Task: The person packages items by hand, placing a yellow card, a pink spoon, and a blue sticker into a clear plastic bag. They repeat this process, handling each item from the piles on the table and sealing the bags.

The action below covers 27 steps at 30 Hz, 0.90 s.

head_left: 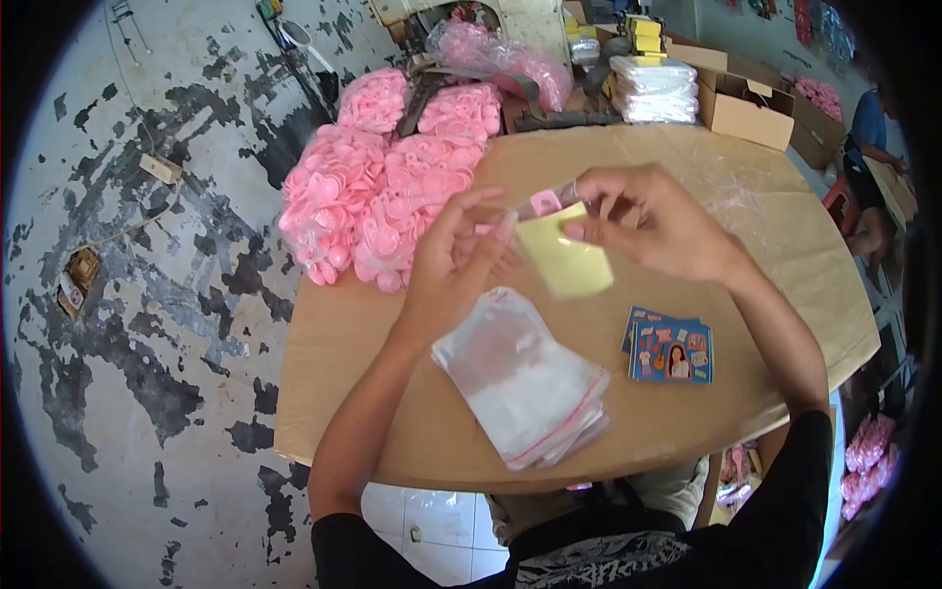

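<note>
My right hand (653, 221) pinches a yellow card (564, 260) between thumb and fingers above the middle of the table. Close behind the card's upper edge is a small pink plastic piece (545, 203), with clear film around it. My left hand (459, 255) is closed at the card's left side, its fingertips on what looks like a clear plastic bag (509, 224); motion blur softens the detail there. Below the hands lies a stack of clear plastic bags (525, 383) with reddish seal lines. To its right sit several blue printed cards (672, 348) in a small pile.
Large clear bags of pink plastic pieces (383, 196) are heaped at the table's (746, 226) back left. Wrapped clear packs (653, 90) and an open cardboard box (748, 106) stand behind. Another person (873, 128) is at the far right.
</note>
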### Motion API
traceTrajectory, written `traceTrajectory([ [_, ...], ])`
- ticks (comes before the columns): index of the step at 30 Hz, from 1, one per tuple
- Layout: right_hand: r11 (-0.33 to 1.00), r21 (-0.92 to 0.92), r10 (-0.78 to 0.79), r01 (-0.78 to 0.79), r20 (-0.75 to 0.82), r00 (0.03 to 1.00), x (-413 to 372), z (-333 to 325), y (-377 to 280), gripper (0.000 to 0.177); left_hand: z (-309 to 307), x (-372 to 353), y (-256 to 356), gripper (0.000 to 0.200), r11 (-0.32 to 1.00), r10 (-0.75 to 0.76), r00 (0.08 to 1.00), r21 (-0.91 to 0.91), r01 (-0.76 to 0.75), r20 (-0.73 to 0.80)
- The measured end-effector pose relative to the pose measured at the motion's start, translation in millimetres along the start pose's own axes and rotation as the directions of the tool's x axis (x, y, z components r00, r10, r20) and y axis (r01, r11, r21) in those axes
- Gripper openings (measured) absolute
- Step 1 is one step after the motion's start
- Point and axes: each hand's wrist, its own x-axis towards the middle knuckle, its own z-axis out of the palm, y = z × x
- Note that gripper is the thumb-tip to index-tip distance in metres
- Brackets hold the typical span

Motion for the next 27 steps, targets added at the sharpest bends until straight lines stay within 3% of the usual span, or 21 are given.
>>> traceTrajectory([
  [4, 0.996, -0.008, -0.086, 0.086, -0.183, 0.979, -15.7, -23.5, -19.6, 0.018, -11.2, 7.5, -34.2, 0.032, 0.966, 0.13, 0.991, 0.228, -0.124, -0.013],
  [7, 0.997, 0.009, -0.063, 0.073, -0.398, 0.915, -57.8, -34.9, -45.0, 0.027, -24.6, 7.1, -35.4, 0.031, 0.869, 0.058, 0.983, 0.476, -0.134, 0.172],
  [8, 0.996, -0.011, 0.08, -0.092, -0.393, 0.916, -92.7, -47.2, -38.7, 0.033, -26.1, 3.8, -31.0, 0.034, 0.87, -0.008, 0.983, 0.486, -0.083, 0.182],
  [9, 0.994, -0.053, 0.071, -0.098, -0.382, 0.921, -117.3, -47.2, -40.6, 0.039, -25.3, 1.8, -24.1, 0.037, 0.869, -0.071, 0.978, 0.494, -0.035, 0.195],
  [10, 0.962, -0.113, 0.212, -0.25, -0.274, 0.938, -153.4, -61.6, -39.7, 0.044, -24.4, 0.8, -21.6, 0.04, 0.867, -0.135, 0.969, 0.498, 0.013, 0.208],
  [13, 0.926, -0.103, 0.354, -0.362, -0.089, 0.931, -263.2, -76.6, -29.1, 0.031, -39.5, -0.4, -65.0, 0.05, 0.812, -0.262, 0.901, 0.583, 0.013, 0.345],
  [14, 0.869, 0.0, 0.495, -0.495, -0.027, 0.868, -287.1, -80.3, -32.5, 0.03, -37.7, -4.6, -60.0, 0.052, 0.829, -0.342, 0.891, 0.542, 0.137, 0.298],
  [15, 0.849, -0.09, 0.499, -0.521, -0.19, 0.845, -350.3, -81.0, -14.8, 0.03, -34.8, -7.1, -46.4, 0.054, 0.831, -0.42, 0.87, 0.493, 0.255, 0.257],
  [16, 0.767, -0.048, 0.615, -0.64, -0.23, 0.754, -381.8, -83.3, -8.3, 0.03, -34.6, -8.9, -40.4, 0.056, 0.819, -0.497, 0.838, 0.44, 0.368, 0.224],
  [19, 0.4, 0.045, 0.883, -0.915, -0.288, 0.371, -440.2, -86.7, -5.1, 0.031, -51.5, -9.4, -70.6, 0.057, 0.855, -0.486, 0.847, 0.32, 0.409, 0.215],
  [21, 0.26, -0.141, 0.752, -0.955, -0.591, 0.292, -471.6, -88.7, 10.0, 0.029, -47.1, -18.6, -73.2, 0.058, 0.905, -0.408, 0.892, 0.216, 0.367, 0.194],
  [24, 0.385, -0.377, 0.368, -0.842, -0.774, 0.515, -474.8, -119.6, 21.5, 0.024, -47.1, -19.1, -79.3, 0.063, 0.959, -0.274, 0.94, -0.017, 0.283, 0.202],
  [25, 0.492, -0.358, 0.355, -0.793, -0.75, 0.559, -437.6, -116.9, 9.1, 0.023, -47.5, -19.6, -83.5, 0.065, 0.959, -0.233, 0.949, -0.11, 0.261, 0.214],
  [27, 0.709, -0.267, 0.349, -0.653, -0.671, 0.654, -352.9, -100.2, -2.7, 0.02, -49.5, -18.2, -87.4, 0.064, 0.964, -0.245, 0.952, -0.062, 0.259, 0.183],
])
